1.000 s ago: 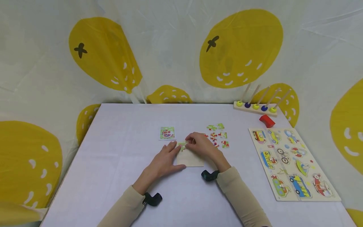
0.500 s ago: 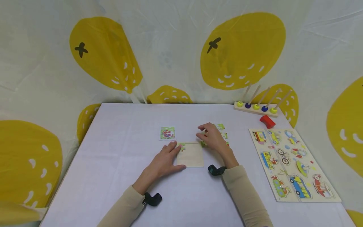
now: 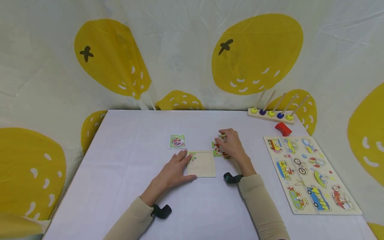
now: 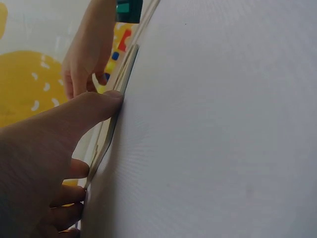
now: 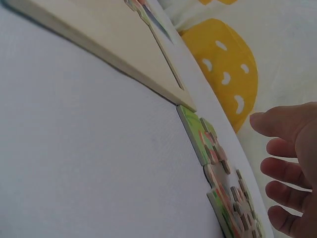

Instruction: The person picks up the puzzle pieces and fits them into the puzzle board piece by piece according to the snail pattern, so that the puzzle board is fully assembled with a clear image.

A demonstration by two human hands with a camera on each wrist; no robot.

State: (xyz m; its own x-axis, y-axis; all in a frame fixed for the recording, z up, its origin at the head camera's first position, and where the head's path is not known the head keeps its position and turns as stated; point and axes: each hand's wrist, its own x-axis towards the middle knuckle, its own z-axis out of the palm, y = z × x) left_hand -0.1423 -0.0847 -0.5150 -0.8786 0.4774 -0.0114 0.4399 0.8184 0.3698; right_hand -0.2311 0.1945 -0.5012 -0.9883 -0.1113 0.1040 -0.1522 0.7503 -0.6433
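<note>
A small wooden puzzle tray (image 3: pixel 204 166) lies mid-table in the head view, with a green puzzle piece (image 3: pixel 193 155) in its far left corner. My left hand (image 3: pixel 172 170) rests along the tray's left side, fingers spread; its thumb (image 4: pixel 101 105) lies at the near edge in the left wrist view. Just right of the tray lie several loose jigsaw pieces (image 3: pixel 216 153), partly hidden under my right hand (image 3: pixel 234 144). That hand hovers over them with fingers loosely bent. In the right wrist view, nothing shows between its thumb (image 5: pixel 270 123) and fingers above the pieces (image 5: pixel 193 134).
Behind the tray lies a square picture card (image 3: pixel 177 141). On the right is a large vehicle puzzle board (image 3: pixel 309 176), with a red block (image 3: pixel 283 129) beyond it. A peg stand with beads (image 3: pixel 271 115) stands at the back right edge.
My right hand has moved from the tray's far edge rightward to the loose pieces, uncovering the tray's far right part. The left hand has stayed on the tray.
</note>
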